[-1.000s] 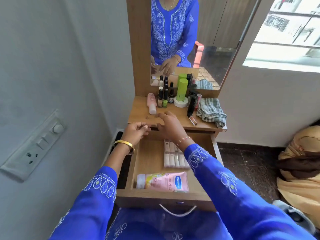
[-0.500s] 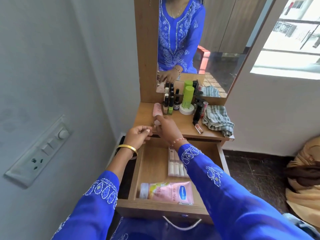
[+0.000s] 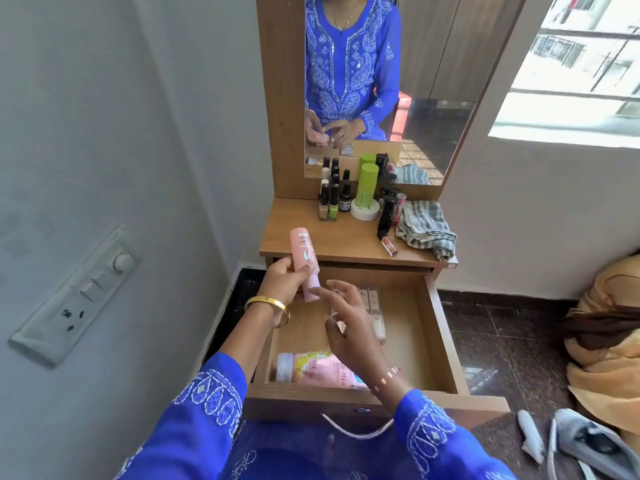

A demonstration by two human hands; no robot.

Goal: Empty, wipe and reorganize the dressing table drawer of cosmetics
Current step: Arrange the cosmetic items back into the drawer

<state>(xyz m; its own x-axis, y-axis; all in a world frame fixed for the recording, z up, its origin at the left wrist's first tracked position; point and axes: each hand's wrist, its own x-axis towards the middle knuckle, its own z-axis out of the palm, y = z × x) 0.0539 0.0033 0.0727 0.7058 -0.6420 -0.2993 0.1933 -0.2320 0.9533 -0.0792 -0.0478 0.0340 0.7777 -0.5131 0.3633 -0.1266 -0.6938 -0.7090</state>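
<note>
My left hand [image 3: 284, 278] grips a slim pink bottle [image 3: 304, 252], holding it nearly upright above the back left corner of the open wooden drawer [image 3: 446, 344]. My right hand [image 3: 349, 323] hovers over the drawer with fingers spread and relaxed, one fingertip close to the bottle's lower end. In the drawer, a row of pale tubes [image 3: 375, 313] lies at the back and a pink lotion tube [image 3: 318, 370] lies across the front, both partly hidden by my right arm.
On the dressing table top [image 3: 294, 233] stand several nail polish bottles [image 3: 329, 202], a green bottle [image 3: 366, 185] on a white jar, dark lipstick tubes [image 3: 388, 209] and a striped cloth [image 3: 424, 226]. A mirror stands behind. A shoe [image 3: 588, 445] lies on the floor at right.
My right hand picked the pink bottle up from the table top. The bottle is now in my left hand over the drawer, and my right hand has drawn back, open.
</note>
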